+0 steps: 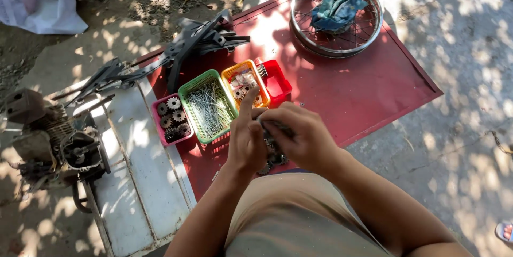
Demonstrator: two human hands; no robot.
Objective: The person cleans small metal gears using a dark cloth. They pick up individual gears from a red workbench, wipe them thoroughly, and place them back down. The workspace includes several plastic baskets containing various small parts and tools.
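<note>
My left hand (245, 142) and my right hand (299, 134) meet over the near edge of a red metal sheet (363, 91). Together they grip a dark stack of metal gears (271, 152), mostly hidden by the fingers; my left forefinger points up. Just beyond the hands stand small plastic baskets: a pink basket (160, 128) with several gears, a green basket (206, 106) full of thin metal spokes, an orange basket (243, 83) with small parts and a red basket (278, 81).
A spoked wheel rim (336, 19) with a blue rag (337, 8) inside lies at the sheet's far end. Black frame parts (187, 45) lie at the far left, an engine block (51, 139) at left beside a white panel (136, 182). White plastic bag (37, 3) at top left.
</note>
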